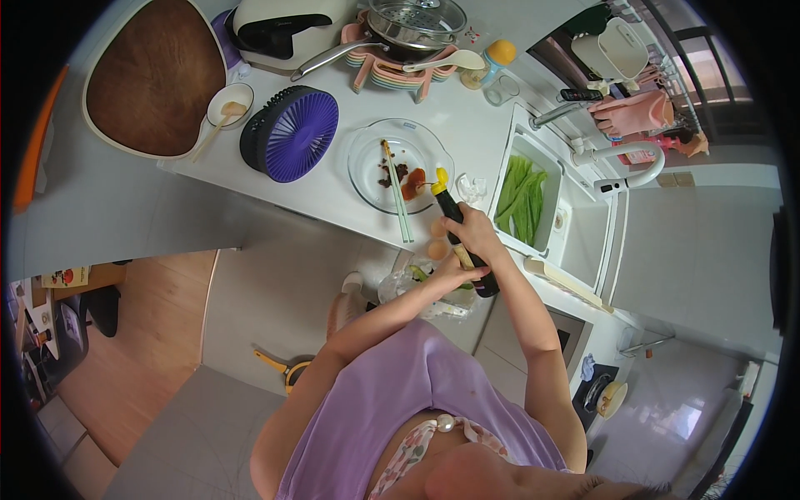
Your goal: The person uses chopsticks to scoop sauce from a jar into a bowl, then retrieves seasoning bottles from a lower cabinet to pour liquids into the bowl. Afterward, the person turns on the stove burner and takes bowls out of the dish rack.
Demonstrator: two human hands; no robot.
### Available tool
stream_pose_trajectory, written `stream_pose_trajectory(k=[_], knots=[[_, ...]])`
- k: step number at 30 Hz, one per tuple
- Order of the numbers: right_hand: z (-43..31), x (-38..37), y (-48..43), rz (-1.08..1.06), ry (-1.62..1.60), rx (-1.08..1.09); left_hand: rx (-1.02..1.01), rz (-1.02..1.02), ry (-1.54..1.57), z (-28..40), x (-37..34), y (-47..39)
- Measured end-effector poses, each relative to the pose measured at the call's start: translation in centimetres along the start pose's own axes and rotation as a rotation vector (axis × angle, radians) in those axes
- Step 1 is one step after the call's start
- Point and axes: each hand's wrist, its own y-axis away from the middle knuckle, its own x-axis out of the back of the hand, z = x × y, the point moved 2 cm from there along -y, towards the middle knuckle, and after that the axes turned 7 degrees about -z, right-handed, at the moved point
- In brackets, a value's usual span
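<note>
Both my hands grip a dark sauce bottle (464,247) with a yellow cap, tilted toward a clear glass bowl (365,172). My right hand (478,232) is around its upper part, and my left hand (455,276) holds it near the base. A thin dark stream runs from the spout into the bowl. Reddish-brown sauce (413,184) pools there beside dark clumps (386,175). Mint-green chopsticks (398,200) lean in the bowl, with their handle ends beyond its near rim. Two brown eggs (437,250) lie close to the bottle, at the counter's front edge.
A purple-and-black round slotted appliance (300,134) stands left of the bowl. Behind are a lidded steel pan (415,31) on stacked pastel racks and a glass jar (501,91). Green leafy vegetables (522,200) lie in a white sink basin at right. Crumpled clear wrap (471,188) sits nearby.
</note>
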Motion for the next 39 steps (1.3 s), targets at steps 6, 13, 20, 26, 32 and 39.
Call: stream_pose_trajectory(k=[6, 13, 20, 26, 32, 39], knots=[[0.1, -0.1, -0.1, -0.007, -0.003, -0.006, -0.026, 0.007, -0.014, 0.0, 0.0, 0.0], [0.2, -0.1, -0.2, -0.012, 0.004, -0.011, -0.002, -0.005, -0.004, 0.1, 0.0, 0.0], [0.4, -0.1, -0.3, 0.002, 0.004, 0.006, -0.036, -0.012, 0.011, 0.1, 0.0, -0.2], [-0.6, 0.3, 0.2, 0.054, -0.099, 0.066, -0.137, 0.063, -0.088, -1.5, 1.1, -0.8], [-0.8, 1.2, 1.5, 0.167, -0.237, 0.162, -0.103, 0.182, -0.425, -0.2, 1.6, -0.7], [-1.8, 2.0, 3.4, 0.196, -0.335, 0.177, -0.097, 0.214, -0.591, 2.2, 0.5, 0.6]])
